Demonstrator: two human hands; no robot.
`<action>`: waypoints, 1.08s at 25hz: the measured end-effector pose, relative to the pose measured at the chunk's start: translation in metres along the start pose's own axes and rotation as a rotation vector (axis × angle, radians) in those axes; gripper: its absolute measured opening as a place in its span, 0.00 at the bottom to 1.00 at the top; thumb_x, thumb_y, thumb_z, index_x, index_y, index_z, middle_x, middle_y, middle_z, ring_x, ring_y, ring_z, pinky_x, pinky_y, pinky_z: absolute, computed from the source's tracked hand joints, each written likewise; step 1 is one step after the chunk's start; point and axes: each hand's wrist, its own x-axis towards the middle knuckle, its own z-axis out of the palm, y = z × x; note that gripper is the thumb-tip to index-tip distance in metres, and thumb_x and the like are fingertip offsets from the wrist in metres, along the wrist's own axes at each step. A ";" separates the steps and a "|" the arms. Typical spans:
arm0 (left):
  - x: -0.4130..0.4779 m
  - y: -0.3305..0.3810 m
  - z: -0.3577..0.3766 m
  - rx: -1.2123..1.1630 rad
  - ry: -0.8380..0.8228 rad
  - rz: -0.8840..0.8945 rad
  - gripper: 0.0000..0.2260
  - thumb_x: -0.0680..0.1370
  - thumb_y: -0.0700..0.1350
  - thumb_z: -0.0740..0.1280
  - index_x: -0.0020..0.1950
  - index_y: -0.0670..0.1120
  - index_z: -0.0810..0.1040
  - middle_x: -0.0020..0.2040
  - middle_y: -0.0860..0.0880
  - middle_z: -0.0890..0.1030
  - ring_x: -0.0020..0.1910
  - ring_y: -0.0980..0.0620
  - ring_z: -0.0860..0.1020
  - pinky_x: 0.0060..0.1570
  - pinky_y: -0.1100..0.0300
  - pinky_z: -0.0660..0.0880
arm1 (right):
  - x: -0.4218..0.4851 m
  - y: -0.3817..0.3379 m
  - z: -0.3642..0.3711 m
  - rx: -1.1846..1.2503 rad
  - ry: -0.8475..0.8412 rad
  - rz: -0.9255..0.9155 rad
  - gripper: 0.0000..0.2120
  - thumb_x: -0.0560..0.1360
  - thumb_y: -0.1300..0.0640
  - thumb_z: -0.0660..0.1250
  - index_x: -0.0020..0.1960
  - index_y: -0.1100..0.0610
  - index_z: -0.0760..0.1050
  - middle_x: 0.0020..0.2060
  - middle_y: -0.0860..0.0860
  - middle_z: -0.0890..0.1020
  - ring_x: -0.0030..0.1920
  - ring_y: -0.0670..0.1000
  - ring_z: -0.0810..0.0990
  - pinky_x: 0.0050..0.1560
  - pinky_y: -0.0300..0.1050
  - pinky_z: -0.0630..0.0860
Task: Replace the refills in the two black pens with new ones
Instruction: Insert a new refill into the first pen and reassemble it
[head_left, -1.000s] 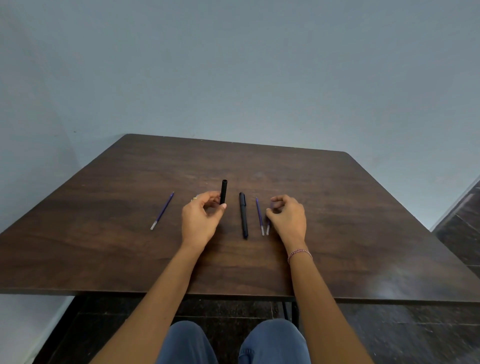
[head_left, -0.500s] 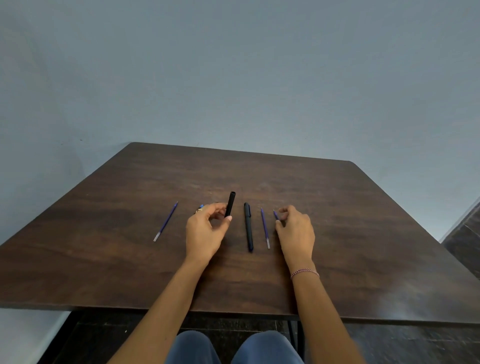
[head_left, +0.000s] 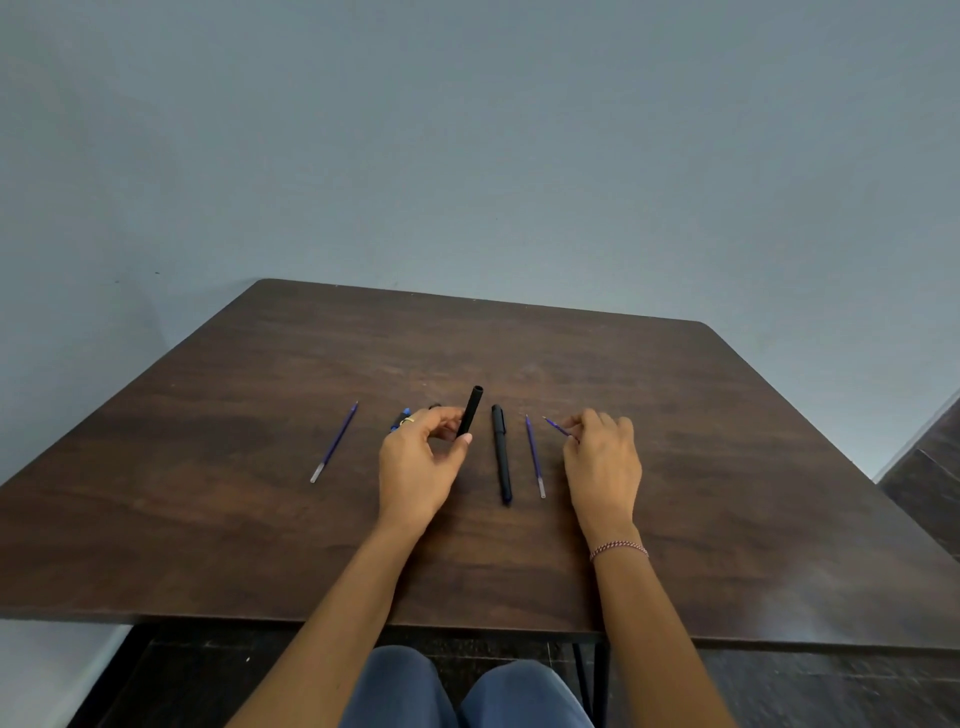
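Observation:
My left hand (head_left: 421, 467) grips an open black pen barrel (head_left: 471, 408), its hollow end tilted up and away. A small black and blue pen part (head_left: 402, 419) lies just beyond that hand's knuckles. The second black pen (head_left: 502, 452) lies whole on the table between my hands. A blue refill (head_left: 534, 456) lies right of it. My right hand (head_left: 602, 462) pinches another blue refill (head_left: 557, 427), whose tip points up and left. A third blue refill (head_left: 335, 441) lies apart at the left.
The dark wooden table (head_left: 727, 467) stands against a pale blue wall. Its near edge runs just above my knees. A dark floor shows at the right.
My right hand has picked a refill up off the table and lifted its tip. My left hand has kept hold of the barrel, and the view has tipped upward.

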 end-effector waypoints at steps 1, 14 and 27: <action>0.000 0.000 0.000 -0.002 0.000 -0.006 0.12 0.71 0.41 0.74 0.54 0.49 0.81 0.39 0.65 0.74 0.41 0.67 0.75 0.40 0.77 0.69 | 0.000 0.000 0.000 -0.018 -0.002 -0.033 0.13 0.77 0.66 0.60 0.58 0.57 0.78 0.49 0.53 0.80 0.54 0.53 0.72 0.42 0.47 0.76; 0.000 -0.002 0.001 -0.008 -0.025 -0.031 0.13 0.71 0.41 0.73 0.55 0.50 0.80 0.43 0.60 0.78 0.43 0.66 0.76 0.39 0.75 0.70 | -0.003 -0.003 -0.002 0.059 0.153 -0.161 0.12 0.75 0.75 0.59 0.56 0.68 0.74 0.51 0.60 0.71 0.45 0.53 0.71 0.45 0.45 0.75; -0.001 -0.002 0.002 0.041 -0.013 0.007 0.12 0.70 0.40 0.74 0.51 0.50 0.82 0.42 0.58 0.80 0.41 0.64 0.77 0.40 0.78 0.70 | -0.001 -0.004 -0.008 0.727 0.248 -0.104 0.07 0.81 0.62 0.58 0.51 0.50 0.69 0.46 0.48 0.76 0.45 0.43 0.76 0.47 0.30 0.73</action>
